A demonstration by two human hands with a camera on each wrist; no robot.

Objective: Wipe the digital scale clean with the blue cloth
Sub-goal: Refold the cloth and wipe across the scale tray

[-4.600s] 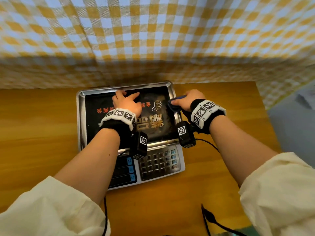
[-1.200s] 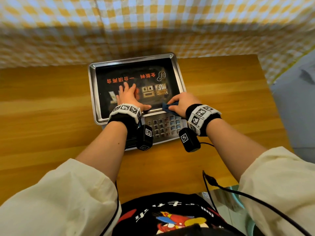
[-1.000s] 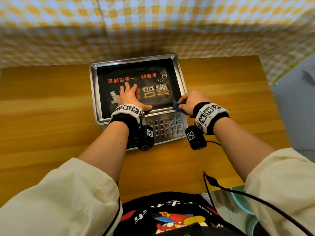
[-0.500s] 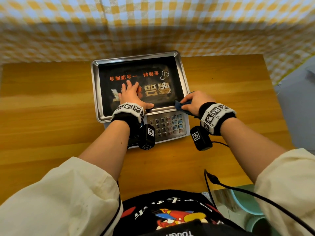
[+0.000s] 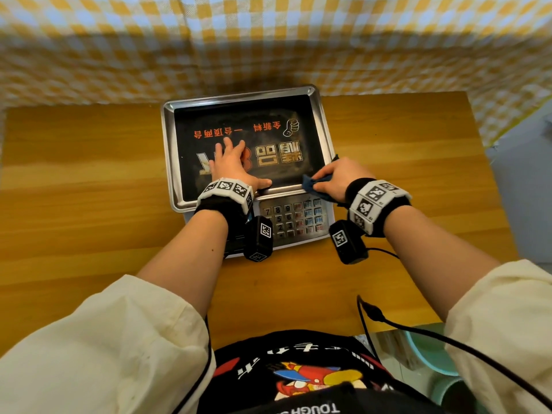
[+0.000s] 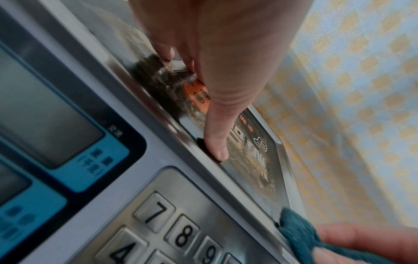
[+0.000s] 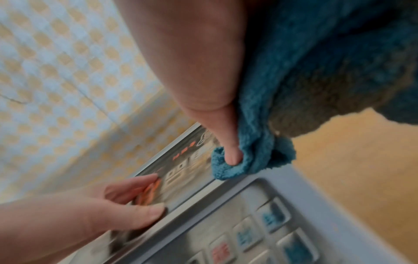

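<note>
The digital scale (image 5: 179, 156) stands at the back middle of the wooden table, with a steel pan, a black printed sticker and a keypad (image 5: 294, 219) toward me. My left hand (image 5: 231, 162) lies flat on the sticker with straight fingers, thumb (image 6: 217, 142) along the pan's near rim. My right hand (image 5: 337, 179) grips the bunched blue cloth (image 5: 313, 185) and presses it on the pan's near right corner. In the right wrist view the cloth (image 7: 260, 157) wraps around my thumb at the rim. The left wrist view shows the cloth (image 6: 296, 234) at the corner beside the keypad (image 6: 181, 235).
A yellow and white checked cloth (image 5: 268, 40) hangs right behind the scale. The wooden table (image 5: 83, 189) stretches left and right of it. A black cable (image 5: 418, 330) runs off the near right edge, above a teal bin (image 5: 430, 357) on the floor.
My right hand has slid the blue cloth rightward along the pan's near rim to its right corner. The left hand has stayed flat on the sticker.
</note>
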